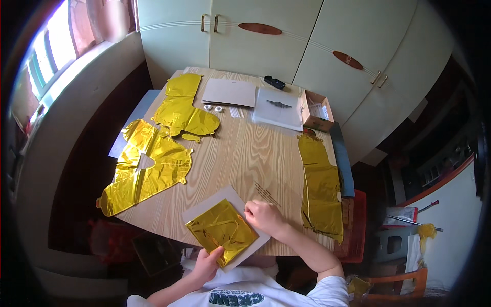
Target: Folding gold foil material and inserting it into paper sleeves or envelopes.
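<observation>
L hand (208, 262) pinches the near corner of a folded gold foil (223, 228), thumb on top, prob. to keep it from sliding; R hand (263, 216) lies curled on its far-right edge w/ fingertips pressing, holding nothing, likely flattening it. Foil sits on a grey card (204, 206) at the tabletop's (240, 153) near edge, overhanging toward the lap. Left of card: big gold balloon (146, 171); right of it: gold strip (321, 187); beyond it: thin sticks (266, 193).

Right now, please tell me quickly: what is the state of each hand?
Left hand: closed, its grip pinching the near corner of the folded gold foil balloon.
Right hand: fingers curled, pressing on the balloon's right edge and the white card beneath.
</observation>
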Available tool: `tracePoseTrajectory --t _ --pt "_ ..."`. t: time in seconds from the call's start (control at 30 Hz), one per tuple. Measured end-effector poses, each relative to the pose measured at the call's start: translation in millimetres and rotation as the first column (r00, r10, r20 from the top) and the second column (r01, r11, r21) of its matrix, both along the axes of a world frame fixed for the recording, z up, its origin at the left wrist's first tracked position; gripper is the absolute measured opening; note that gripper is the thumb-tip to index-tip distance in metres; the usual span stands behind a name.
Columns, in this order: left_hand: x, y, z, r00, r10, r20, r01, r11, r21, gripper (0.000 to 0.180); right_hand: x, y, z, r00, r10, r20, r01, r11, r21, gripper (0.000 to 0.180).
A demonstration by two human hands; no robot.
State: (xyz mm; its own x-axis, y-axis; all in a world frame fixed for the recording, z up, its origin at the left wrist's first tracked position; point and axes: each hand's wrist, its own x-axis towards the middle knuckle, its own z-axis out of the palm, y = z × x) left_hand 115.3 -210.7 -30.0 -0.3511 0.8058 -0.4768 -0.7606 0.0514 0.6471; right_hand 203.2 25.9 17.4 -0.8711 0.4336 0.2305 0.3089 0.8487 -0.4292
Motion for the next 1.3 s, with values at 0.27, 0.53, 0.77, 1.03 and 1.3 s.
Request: tracePoseTrajectory --t 0.27,0.53,0.77,1.03,1.3 --pt "9 8 17 1.0 0.003 0.02 -0.002 0.998 -0.063 0.03 -4 -25 8 1.0 0.004 0.021 -0.011 0.927 0.375 0.01" --pt "9 6 9 0.997 0.062 -0.041 -0.064 0.997 -0.052 0.027 -5 -39 19 0.995 -0.07 0.074 0.03 0.894 0.446 0.01" --pt "15 9 13 0.999 0.045 0.019 -0.043 0.995 -0.088 0.028 -17 -45 18 0.997 -0.063 0.04 0.04 0.903 0.428 0.011" --pt "14 8 5 0.996 0.067 0.065 -0.071 0.996 0.058 0.028 -19 -54 25 1.0 0.006 0.014 -0.011 0.897 0.443 0.011" --pt "21 -6 -19 0.995 0.097 -0.01 -0.095 0.986 0.136 0.03 -19 -67 25 1.0 0.015 0.009 -0.017 0.855 0.518 0.011"
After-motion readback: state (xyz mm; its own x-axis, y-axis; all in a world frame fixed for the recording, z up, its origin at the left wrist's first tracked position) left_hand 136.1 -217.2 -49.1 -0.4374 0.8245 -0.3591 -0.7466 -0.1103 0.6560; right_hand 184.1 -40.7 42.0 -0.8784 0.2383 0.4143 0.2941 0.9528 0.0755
